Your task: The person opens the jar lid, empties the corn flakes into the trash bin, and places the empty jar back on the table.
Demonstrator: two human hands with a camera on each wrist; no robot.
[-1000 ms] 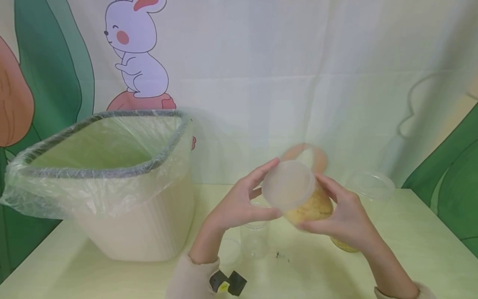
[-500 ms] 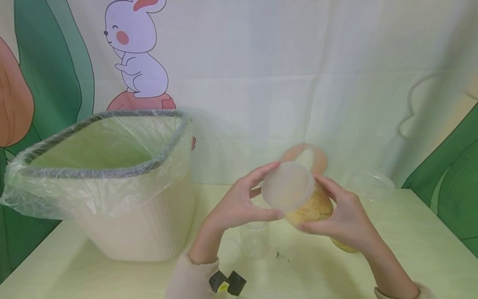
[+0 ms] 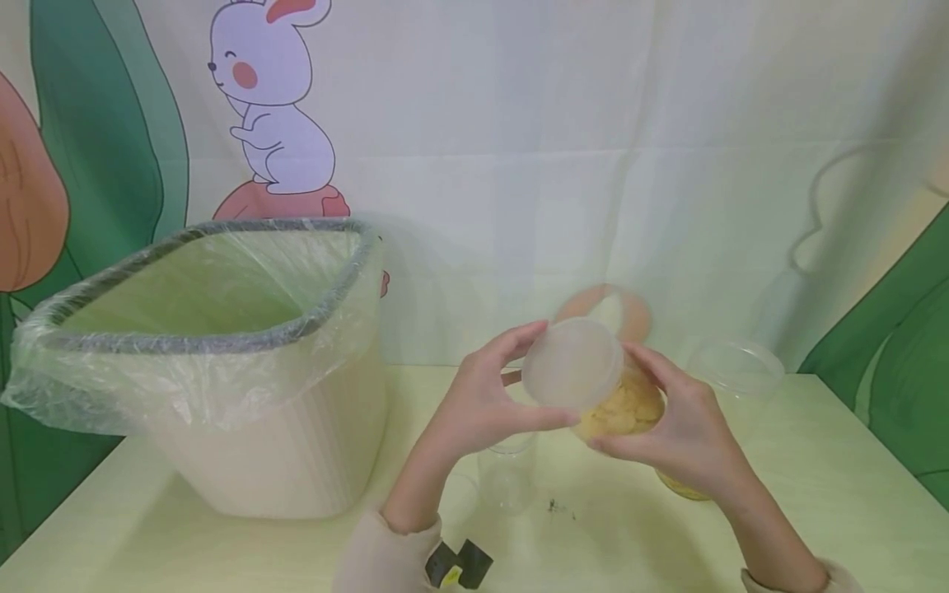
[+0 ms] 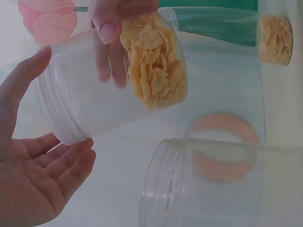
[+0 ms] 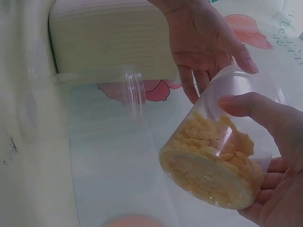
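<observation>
A clear plastic jar [image 3: 626, 408] partly filled with yellow flakes [image 4: 156, 66] is held tilted above the table, its lidded end toward the left. My right hand [image 3: 682, 420] grips the jar's body, thumb on the near side and fingers round the far side. At the other end my left hand [image 3: 482, 399] holds the translucent white lid [image 3: 571, 366] by its rim, thumb and fingers on opposite edges. The lid sits over the jar's mouth. In the right wrist view the flakes [image 5: 213, 165] lie toward the jar's bottom.
An empty clear jar [image 3: 506, 482] stands on the table below my left hand, beside a loose lid [image 3: 457, 498]. Another jar with flakes [image 4: 275, 40] stands behind my right hand. A large bin [image 3: 274, 445] with a plastic liner is at left. Dark specks [image 3: 553, 506] mark the table.
My left hand has shifted slightly right, its thumb sliding further along the lid's lower edge. The jar has tilted a little; the right hand stays almost still.
</observation>
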